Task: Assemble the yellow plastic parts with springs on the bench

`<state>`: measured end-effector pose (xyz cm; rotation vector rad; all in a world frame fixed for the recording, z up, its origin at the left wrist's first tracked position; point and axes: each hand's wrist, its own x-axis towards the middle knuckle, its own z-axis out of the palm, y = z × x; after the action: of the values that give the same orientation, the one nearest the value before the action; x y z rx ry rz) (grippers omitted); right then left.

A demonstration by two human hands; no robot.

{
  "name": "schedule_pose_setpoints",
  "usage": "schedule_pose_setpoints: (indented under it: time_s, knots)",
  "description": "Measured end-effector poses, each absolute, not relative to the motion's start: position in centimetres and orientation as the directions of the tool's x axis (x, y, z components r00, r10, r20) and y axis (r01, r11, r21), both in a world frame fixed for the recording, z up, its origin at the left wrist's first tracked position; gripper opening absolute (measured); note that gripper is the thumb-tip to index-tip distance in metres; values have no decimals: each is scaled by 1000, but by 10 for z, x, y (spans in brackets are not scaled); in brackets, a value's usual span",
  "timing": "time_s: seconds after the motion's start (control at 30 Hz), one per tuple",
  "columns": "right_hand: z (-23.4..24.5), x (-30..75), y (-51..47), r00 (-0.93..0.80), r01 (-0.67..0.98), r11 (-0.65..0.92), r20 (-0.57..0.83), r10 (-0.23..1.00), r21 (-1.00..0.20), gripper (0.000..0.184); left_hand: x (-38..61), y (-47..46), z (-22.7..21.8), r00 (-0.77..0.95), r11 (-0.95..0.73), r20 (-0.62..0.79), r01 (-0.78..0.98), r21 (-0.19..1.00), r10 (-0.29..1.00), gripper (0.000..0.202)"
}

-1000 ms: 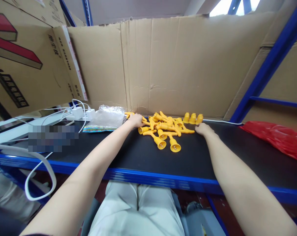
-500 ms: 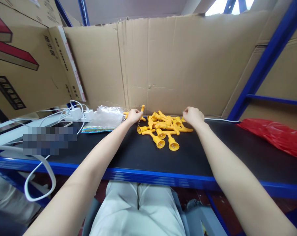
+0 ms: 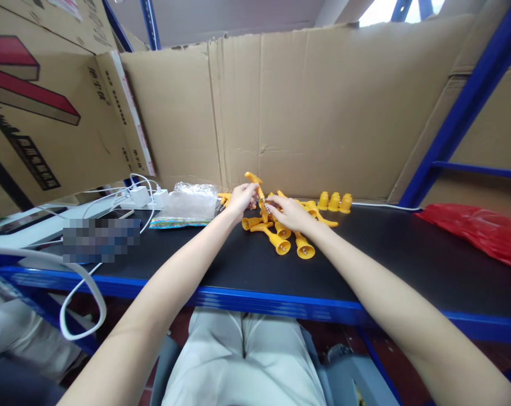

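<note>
A pile of yellow bell-shaped plastic parts [image 3: 289, 239] lies on the black shelf top [image 3: 365, 265] near the cardboard wall. My left hand [image 3: 242, 200] is closed on one yellow part [image 3: 255, 181], lifted just above the pile with its stem pointing up. My right hand [image 3: 290, 213] rests over the pile right beside it, fingers pinched at the lower end of that held part. Three small yellow caps [image 3: 334, 202] stand in a row behind the pile on the right.
A clear plastic bag [image 3: 186, 204] lies left of the pile, with white chargers and cables [image 3: 148, 196] beyond it. A red plastic bag [image 3: 479, 231] sits at the right. Cardboard sheets [image 3: 323, 113] wall the back; blue shelf posts [image 3: 462, 113] rise at the right.
My left hand has lifted a yellow part from the pile. My right hand moved left from the three caps to meet it over the pile.
</note>
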<state>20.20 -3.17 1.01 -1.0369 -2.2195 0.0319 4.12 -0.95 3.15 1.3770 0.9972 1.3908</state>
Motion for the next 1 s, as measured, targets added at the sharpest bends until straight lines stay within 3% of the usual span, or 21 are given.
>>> schedule_pose_setpoints:
  time_s: [0.17, 0.3, 0.37, 0.43, 0.53, 0.6, 0.8, 1.0]
  knots:
    - [2, 199, -28, -508, 676, 696, 531, 679, -243, 20, 34, 3, 25, -3, -212, 212, 12, 977, 977, 13]
    - [1, 202, -27, -550, 704, 689, 480, 684, -174, 17, 25, 26, 21, -58, -246, 288, 379, 892, 956, 19]
    - [1, 204, -27, -569, 707, 694, 472, 673, -136, 17, 22, 36, 15, -15, -248, 336, 642, 726, 942, 21]
    - [1, 205, -27, -584, 709, 698, 471, 661, -101, 16, 21, 42, 7, 31, -246, 414, 845, 476, 910, 24]
    - [-1, 205, -26, -597, 713, 699, 480, 643, -49, 16, 23, 47, -3, 156, -227, 395, 964, 138, 905, 24]
    - [-2, 205, -25, -591, 727, 686, 505, 629, -3, 18, 26, 49, -6, 188, -210, 304, 977, 41, 934, 26]
    - [5, 208, -29, -453, 851, 524, 552, 700, 33, 23, 28, 58, -5, 117, -126, 244, 992, 22, 963, 27]
    - [6, 216, -27, -429, 869, 486, 352, 832, -91, 27, 24, 54, -11, 47, -78, 255, 991, 112, 966, 37]
